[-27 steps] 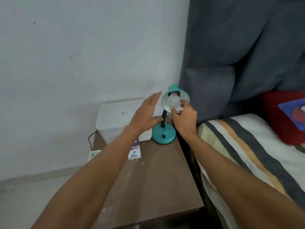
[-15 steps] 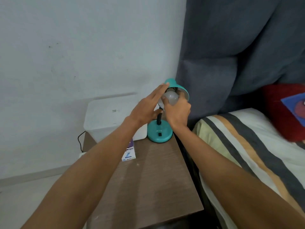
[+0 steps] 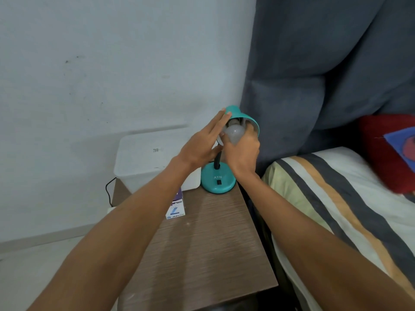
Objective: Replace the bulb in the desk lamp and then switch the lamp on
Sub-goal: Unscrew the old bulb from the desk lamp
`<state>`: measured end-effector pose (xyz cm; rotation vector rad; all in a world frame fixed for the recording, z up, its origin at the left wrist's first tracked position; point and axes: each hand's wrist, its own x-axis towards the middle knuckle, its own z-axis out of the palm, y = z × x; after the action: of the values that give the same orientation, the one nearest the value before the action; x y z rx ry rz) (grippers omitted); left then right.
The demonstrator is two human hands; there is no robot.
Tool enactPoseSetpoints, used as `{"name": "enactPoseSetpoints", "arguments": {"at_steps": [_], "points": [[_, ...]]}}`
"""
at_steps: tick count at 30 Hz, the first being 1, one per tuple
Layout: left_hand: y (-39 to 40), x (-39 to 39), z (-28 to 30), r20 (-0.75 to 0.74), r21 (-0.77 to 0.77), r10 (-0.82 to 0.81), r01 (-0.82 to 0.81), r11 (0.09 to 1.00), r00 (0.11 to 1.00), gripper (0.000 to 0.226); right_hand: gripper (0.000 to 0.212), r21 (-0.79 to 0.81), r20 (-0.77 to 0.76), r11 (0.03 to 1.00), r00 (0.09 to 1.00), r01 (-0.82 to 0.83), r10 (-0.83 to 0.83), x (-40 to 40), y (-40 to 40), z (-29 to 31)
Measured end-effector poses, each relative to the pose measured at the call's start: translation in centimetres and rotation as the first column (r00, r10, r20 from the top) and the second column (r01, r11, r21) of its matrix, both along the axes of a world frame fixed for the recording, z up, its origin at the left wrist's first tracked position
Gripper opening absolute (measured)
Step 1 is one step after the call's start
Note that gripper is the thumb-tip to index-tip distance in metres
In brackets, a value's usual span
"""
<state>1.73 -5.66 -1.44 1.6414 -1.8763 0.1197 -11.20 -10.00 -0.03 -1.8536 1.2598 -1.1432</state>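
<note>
Gripping the white bulb (image 3: 234, 133) at the mouth of the teal lamp shade (image 3: 247, 119), your right hand (image 3: 243, 151) curls its fingers around it. Your left hand (image 3: 202, 145) lies flat, fingers spread, against the shade's left rim, above the lamp base (image 3: 218, 181) on the desk (image 3: 202, 243).

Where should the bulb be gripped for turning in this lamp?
Grip the bulb around its round white dome, coming from the shade's open mouth, as the right hand does. The shade hides the bulb's neck, leaving only the dome exposed. The left hand rests open against the shade.
</note>
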Motion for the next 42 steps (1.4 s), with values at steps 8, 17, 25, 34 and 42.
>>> {"name": "enactPoseSetpoints", "arguments": {"at_steps": [8, 17, 25, 34, 42], "points": [[0.1, -0.3, 0.0, -0.001, -0.009, 0.004, -0.004, 1.0, 1.0, 0.085, 0.062, -0.165, -0.267, 0.984, 0.964, -0.06, 0.014, -0.4, -0.6, -0.3], [0.2, -0.5, 0.0, -0.026, -0.019, -0.001, 0.0, 1.0, 1.0, 0.082, 0.065, -0.198, -0.23, 0.98, 0.973, -0.036, -0.011, -0.9, -0.4, -1.1], [-0.1, -0.4, -0.1, -0.031, -0.011, 0.009, -0.01, 1.0, 0.999, 0.087, 0.06, -0.09, -0.082, 0.996, 0.997, -0.022, 0.015, -0.7, -0.6, -0.9], [0.1, -0.5, -0.2, -0.042, -0.014, 0.009, -0.01, 1.0, 0.999, 0.087, 0.057, -0.111, -0.139, 0.993, 0.99, -0.04, 0.025, -1.0, -0.9, -0.8], [0.2, -0.6, -0.1, -0.043, -0.026, 0.01, -0.011, 1.0, 0.999, 0.081, 0.07, -0.19, -0.151, 0.978, 0.987, -0.081, 0.052, -1.2, -0.5, -1.3]]}}
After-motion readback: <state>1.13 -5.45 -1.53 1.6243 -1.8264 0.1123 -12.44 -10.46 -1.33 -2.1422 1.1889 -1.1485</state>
